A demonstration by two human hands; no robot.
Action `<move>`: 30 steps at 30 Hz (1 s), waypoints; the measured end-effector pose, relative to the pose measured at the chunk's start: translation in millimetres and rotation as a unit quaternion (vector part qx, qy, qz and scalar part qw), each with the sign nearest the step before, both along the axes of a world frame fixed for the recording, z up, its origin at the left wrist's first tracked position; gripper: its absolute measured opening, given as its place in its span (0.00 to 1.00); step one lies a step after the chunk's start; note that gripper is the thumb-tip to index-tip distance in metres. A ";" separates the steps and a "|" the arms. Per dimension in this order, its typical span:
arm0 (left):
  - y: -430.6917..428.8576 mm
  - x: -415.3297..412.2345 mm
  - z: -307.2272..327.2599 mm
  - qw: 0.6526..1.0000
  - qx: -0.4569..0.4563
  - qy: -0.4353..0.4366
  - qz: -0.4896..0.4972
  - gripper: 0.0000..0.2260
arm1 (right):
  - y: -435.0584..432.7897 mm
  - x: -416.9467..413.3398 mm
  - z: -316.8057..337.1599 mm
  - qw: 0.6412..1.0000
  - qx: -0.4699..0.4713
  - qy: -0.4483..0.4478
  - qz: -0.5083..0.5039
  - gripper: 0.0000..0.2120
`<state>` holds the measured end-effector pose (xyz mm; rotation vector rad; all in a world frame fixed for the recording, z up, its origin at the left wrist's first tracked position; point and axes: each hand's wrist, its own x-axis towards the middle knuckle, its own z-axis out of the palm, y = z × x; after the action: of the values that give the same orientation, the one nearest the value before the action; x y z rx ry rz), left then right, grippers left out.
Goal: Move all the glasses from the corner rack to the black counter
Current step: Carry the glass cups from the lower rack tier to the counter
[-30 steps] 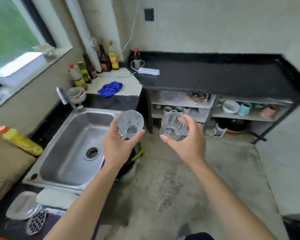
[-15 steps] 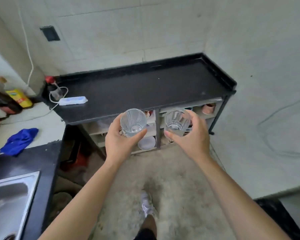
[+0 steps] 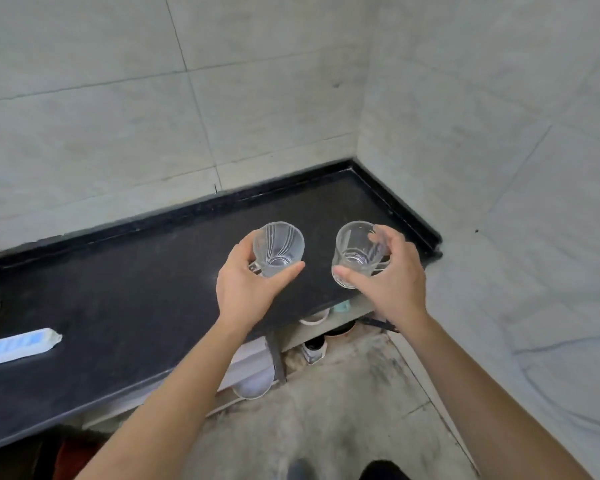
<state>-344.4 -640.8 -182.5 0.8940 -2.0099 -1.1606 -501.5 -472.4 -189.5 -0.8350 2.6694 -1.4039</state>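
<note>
My left hand grips a clear ribbed glass from below, mouth tilted toward me. My right hand wraps around a second clear faceted glass. Both glasses hang just above the right part of the black counter, near its corner against the tiled walls. No glass stands on the counter in view. The corner rack is out of view.
A white power strip with its cord lies at the counter's left end. Below the counter, shelves hold bowls and cups. A raised black rim borders the counter's back and right side. The concrete floor and my shoes are below.
I have stepped up to the black counter from the sink side. Both hands, still holding the glasses, have moved from in front of the shelves to over the countertop.
</note>
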 end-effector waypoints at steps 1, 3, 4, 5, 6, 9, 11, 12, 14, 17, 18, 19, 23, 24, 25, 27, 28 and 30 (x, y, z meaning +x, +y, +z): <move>-10.6 -17.3 0.8 1.000 0.000 -0.006 -0.001 0.30 | -7.8 -15.8 -0.4 1.000 -0.001 -0.003 -0.010 0.45; -30.1 -50.8 -0.8 1.000 0.001 -0.023 0.000 0.32 | -25.4 -48.1 -4.9 1.000 -0.003 -0.008 -0.025 0.44; -39.2 -67.3 -3.5 1.000 0.005 -0.030 0.001 0.32 | -34.6 -64.7 -8.6 0.999 -0.003 -0.012 -0.029 0.44; -47.9 -83.9 -7.3 0.999 0.010 -0.035 0.001 0.32 | -44.0 -81.5 -12.7 0.999 -0.002 -0.017 -0.032 0.44; -55.6 -99.7 -11.9 0.999 0.013 -0.042 0.001 0.31 | -53.5 -98.1 -18.3 0.999 0.002 -0.026 -0.031 0.44; -75.9 -147.0 -27.1 0.998 0.017 -0.066 0.010 0.30 | -81.4 -150.3 -36.5 0.999 0.017 -0.040 -0.006 0.44; -90.7 -183.2 -37.4 0.996 0.021 -0.085 0.025 0.31 | -101.5 -191.1 -47.7 0.998 0.032 -0.044 0.013 0.44; -98.5 -202.8 -42.2 0.995 0.023 -0.095 0.034 0.31 | -111.7 -213.0 -52.5 0.998 0.038 -0.045 0.024 0.44; -113.8 -242.4 -49.5 0.991 0.034 -0.117 0.051 0.32 | -131.1 -257.0 -58.3 0.996 0.053 -0.046 0.048 0.43; -132.9 -300.5 -55.2 0.985 0.043 -0.151 0.066 0.31 | -156.4 -320.5 -64.4 0.994 0.083 -0.036 0.069 0.44; -139.1 -319.0 -57.2 0.984 0.041 -0.159 0.071 0.31 | -164.6 -341.0 -66.7 0.993 0.089 -0.037 0.075 0.45; -144.8 -336.0 -59.4 0.983 0.042 -0.165 0.074 0.32 | -172.2 -360.3 -69.3 0.991 0.095 -0.038 0.083 0.47; -163.4 -385.2 -74.9 0.977 0.063 -0.187 0.080 0.32 | -194.5 -416.5 -88.0 0.986 0.125 -0.048 0.102 0.46; -168.2 -394.2 -80.7 0.975 0.068 -0.196 0.079 0.33 | -199.2 -426.5 -94.1 0.985 0.131 -0.051 0.099 0.44; -173.0 -402.6 -86.6 0.973 0.072 -0.206 0.077 0.33 | -203.6 -435.4 -101.1 0.984 0.138 -0.054 0.098 0.43; -183.9 -417.6 -100.3 0.968 0.075 -0.230 0.063 0.33 | -212.1 -450.7 -116.7 0.980 0.160 -0.059 0.105 0.42; -189.1 -423.9 -107.2 0.965 0.073 -0.245 0.052 0.33 | -215.3 -457.0 -124.4 0.976 0.174 -0.065 0.110 0.42; -200.0 -436.2 -120.2 0.958 0.069 -0.276 0.024 0.32 | -220.3 -467.6 -136.8 0.970 0.200 -0.082 0.115 0.43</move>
<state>-780.6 -840.8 -302.7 1.4592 -2.3373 -1.1172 -969.1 -692.7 -326.3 -0.8995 2.5021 -0.8068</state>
